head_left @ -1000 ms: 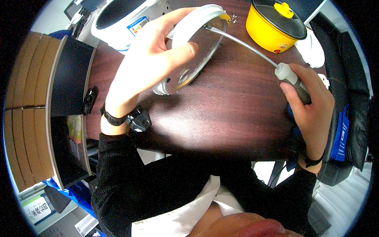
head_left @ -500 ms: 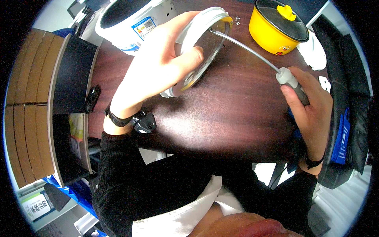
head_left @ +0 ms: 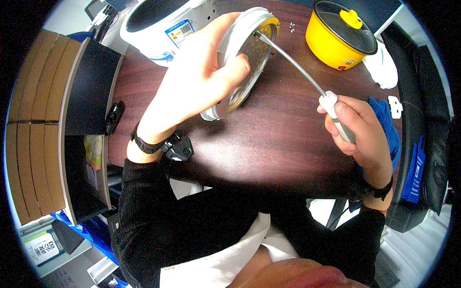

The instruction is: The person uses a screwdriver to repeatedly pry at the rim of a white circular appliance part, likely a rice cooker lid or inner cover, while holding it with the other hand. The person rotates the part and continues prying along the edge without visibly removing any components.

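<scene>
Tilted up on its edge over the table is a round white appliance part (head_left: pixel 246 25), lid-like, with a shiny metal disc inside its rim. My left hand (head_left: pixel 199 79) is closed round its near side, the thumb lying over the disc. My right hand (head_left: pixel 362 127) grips the grey-and-white handle of a screwdriver (head_left: pixel 301 68). The long metal shaft slants up to the left, and its tip meets the part just inside the upper rim. Whether a screw sits under the tip is too small to tell.
Several small screws (head_left: pixel 292 27) lie beyond the part. A yellow pot (head_left: pixel 326 45) with a dark lid stands at the far right, near a white piece (head_left: pixel 382 67) and a blue cloth (head_left: pixel 382 108). At the far left is a white appliance body (head_left: pixel 144 45). A shelf (head_left: pixel 72 96) borders the left.
My right hand has shifted left, and its fingers have changed their hold on the screwdriver handle. The tip stays at the upper rim; my left hand keeps its grip.
</scene>
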A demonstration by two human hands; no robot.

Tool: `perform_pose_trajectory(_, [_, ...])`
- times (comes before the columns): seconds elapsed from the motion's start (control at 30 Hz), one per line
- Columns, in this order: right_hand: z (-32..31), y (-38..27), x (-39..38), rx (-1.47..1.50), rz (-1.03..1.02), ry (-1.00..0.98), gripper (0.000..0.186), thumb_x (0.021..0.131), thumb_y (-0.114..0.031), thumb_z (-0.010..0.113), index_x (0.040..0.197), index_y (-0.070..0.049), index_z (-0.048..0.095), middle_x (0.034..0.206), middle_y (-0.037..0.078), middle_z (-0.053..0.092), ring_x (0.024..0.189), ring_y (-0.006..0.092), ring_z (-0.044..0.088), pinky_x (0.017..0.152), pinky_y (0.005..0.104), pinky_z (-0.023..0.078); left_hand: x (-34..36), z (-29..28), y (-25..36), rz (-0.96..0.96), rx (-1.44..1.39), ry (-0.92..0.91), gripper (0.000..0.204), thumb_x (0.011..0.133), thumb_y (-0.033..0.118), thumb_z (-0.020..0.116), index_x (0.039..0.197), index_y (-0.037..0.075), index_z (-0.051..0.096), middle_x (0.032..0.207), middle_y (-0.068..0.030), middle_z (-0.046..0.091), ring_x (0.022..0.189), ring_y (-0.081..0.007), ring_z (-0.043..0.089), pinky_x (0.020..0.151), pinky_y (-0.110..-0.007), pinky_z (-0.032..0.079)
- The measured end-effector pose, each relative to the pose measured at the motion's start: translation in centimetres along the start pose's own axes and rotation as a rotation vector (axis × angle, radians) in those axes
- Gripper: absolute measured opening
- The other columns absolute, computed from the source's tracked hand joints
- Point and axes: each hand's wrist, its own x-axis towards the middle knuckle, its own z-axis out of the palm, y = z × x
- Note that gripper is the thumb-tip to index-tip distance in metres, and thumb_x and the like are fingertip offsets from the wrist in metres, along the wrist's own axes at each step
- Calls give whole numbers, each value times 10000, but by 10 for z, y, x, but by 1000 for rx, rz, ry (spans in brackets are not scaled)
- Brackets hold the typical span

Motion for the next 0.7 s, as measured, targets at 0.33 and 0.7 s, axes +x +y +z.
perform_pose_trajectory(0.33, [-9,0,1,-354,-148,135,304,960,-252,429,975,2,596,606,-9,499,396,8,337,368,175,230,9,3,3,-50,-164,54,540,785,118,650,1281,-15,483,1146,-106,591,1016,-142,565,863,-272,456])
perform_pose_trajectory(0.7, [-6,2,-4,-596,-369,343,192,885,-199,589,922,-13,619,646,49,597,546,115,557,513,243,422,9,5,2,-88,-278,81,537,791,108,641,1284,-23,476,1140,-114,596,1022,-155,569,887,-276,442])
